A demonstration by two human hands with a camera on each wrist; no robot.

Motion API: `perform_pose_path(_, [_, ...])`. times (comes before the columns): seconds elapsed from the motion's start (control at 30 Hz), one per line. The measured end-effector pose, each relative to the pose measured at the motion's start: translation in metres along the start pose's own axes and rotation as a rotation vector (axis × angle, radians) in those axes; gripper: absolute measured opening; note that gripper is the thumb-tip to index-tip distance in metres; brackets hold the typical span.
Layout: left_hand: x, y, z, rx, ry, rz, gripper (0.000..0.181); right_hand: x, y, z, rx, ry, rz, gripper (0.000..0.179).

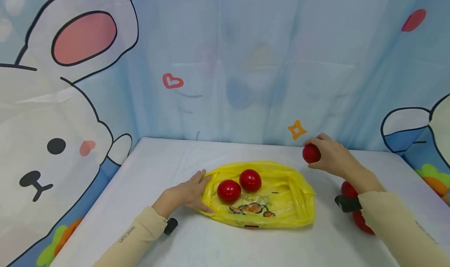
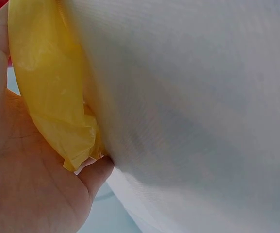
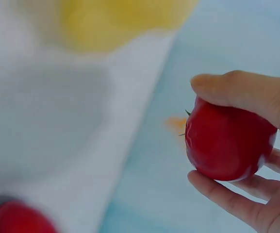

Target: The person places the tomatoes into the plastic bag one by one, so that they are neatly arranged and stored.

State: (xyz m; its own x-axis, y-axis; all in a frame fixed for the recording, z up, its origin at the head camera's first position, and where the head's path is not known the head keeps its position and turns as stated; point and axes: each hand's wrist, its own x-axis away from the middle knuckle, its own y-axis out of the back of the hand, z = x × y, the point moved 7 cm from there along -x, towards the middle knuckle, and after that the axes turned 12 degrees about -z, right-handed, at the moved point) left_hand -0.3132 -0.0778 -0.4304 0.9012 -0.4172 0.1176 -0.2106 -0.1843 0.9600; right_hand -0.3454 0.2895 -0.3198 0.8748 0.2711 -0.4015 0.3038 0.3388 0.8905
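Note:
A yellow plastic bag lies spread on the white table with two red tomatoes on its left part. My left hand grips the bag's left end, thumb at the near side and fingers at the far side. In the left wrist view, the thumb tip is right at the edge of the yellow plastic. To the right of the bag, my right hand holds another tomato above the table's back right, thumb on one side and fingers on the other. Small green stem leaves show on that tomato.
More red tomatoes lie on the table's right side, partly hidden by the right wrist and its black camera. A light blue curtain with cartoon prints hangs behind the white table.

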Motion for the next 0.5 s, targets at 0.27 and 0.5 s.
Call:
perform_pose_path(0.27, [0.001, -0.002, 0.002, 0.027, -0.009, 0.002, 0.108, 0.001, -0.003, 0.123, -0.207, 0.265, -0.003, 0.055])
perform_pose_path(0.5, [0.000, -0.001, 0.003, 0.017, -0.009, -0.002, 0.108, 0.019, -0.036, 0.176, -0.276, 0.373, 0.171, 0.054])
